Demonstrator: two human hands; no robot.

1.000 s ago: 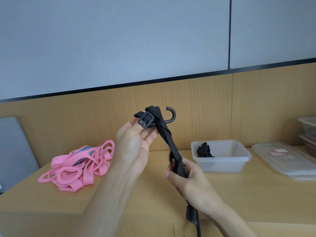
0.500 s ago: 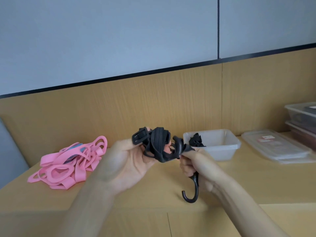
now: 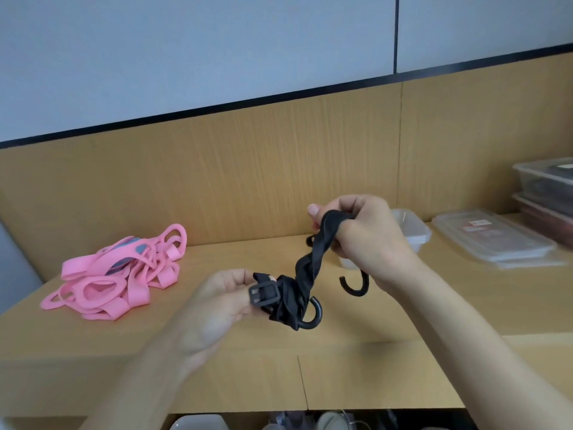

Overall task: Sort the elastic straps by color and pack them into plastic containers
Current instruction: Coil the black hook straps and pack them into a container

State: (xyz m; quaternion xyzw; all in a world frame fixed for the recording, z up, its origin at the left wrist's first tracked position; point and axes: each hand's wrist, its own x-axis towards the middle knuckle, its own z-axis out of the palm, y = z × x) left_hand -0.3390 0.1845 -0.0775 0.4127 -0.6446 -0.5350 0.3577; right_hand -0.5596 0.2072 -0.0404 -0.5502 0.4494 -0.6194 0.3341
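Note:
A black elastic strap point(image 3: 310, 265) with hooks and a buckle stretches twisted between both hands above the wooden table point(image 3: 217, 346). My left hand point(image 3: 223, 299) pinches the bunched buckle end, where one hook curls below. My right hand point(image 3: 369, 237) grips the strap's upper end, higher and to the right, and a second hook point(image 3: 356, 285) hangs beneath it. A clear open plastic container point(image 3: 414, 232) stands behind my right hand, mostly hidden. A heap of pink elastic straps point(image 3: 121, 277) lies on the table's left.
A flat clear lid point(image 3: 493, 240) lies on the table at the right. Two stacked lidded containers point(image 3: 548, 193) with dark contents stand at the far right edge. A wooden back panel runs behind the table. Under the table's front edge, pale objects show.
My right hand has risen up and to the right, pulling the bunched strap out into a twisted length. My left hand stayed low with the buckle end. The camera view shifted right.

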